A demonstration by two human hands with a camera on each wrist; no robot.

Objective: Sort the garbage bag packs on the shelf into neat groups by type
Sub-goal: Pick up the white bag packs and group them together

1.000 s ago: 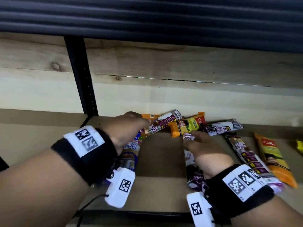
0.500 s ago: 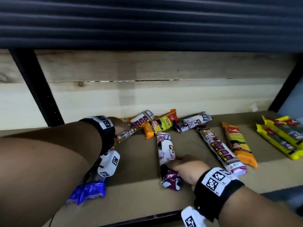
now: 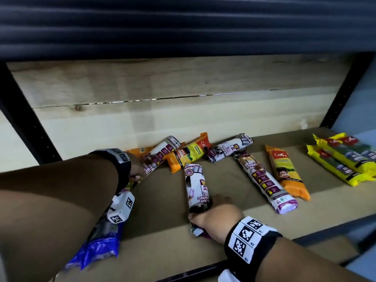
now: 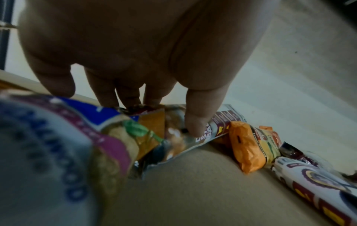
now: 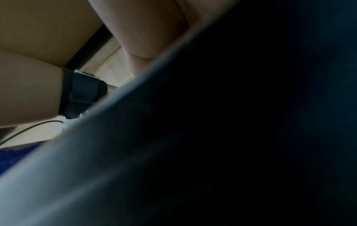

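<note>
Brown board is forming the shelf (image 3: pixel 240 224) on which eleven garbage bag packs are lying, backed by a pale wooden panel (image 3: pixel 162 110). Counted by type in the head view: four white-and-maroon drawstring packs, three orange packs, three yellow packs and one blue pack (image 3: pixel 97 247). The right hand (image 3: pixel 213 218) is curling its fingers round the near end of one drawstring pack (image 3: pixel 196 188), which is lying lengthwise at the middle of the shelf; the right wrist view is almost wholly dark and is showing nothing of this grip. The left hand (image 3: pixel 135 167) is reaching to the rear left, its fingers pointing downward, and in the left wrist view the thumb (image 4: pixel 199 122) is pressing on a second drawstring pack (image 3: pixel 160 155) while the fingertips (image 4: pixel 131 99) are touching its crumpled end; whether they are pinching it cannot be told. Beneath that pack one orange pack (image 3: pixel 138 150) is lying, largely hidden, and another (image 3: pixel 189 153) is lying just beside it. A third drawstring pack (image 3: pixel 228 149) is lying at the rear centre, a fourth (image 3: pixel 264 182) right of centre, with the last orange pack (image 3: pixel 286 171) just beside it. The yellow packs (image 3: pixel 345 161) are lying together at the far right. The blue pack is lying under the left forearm near the front edge.
</note>
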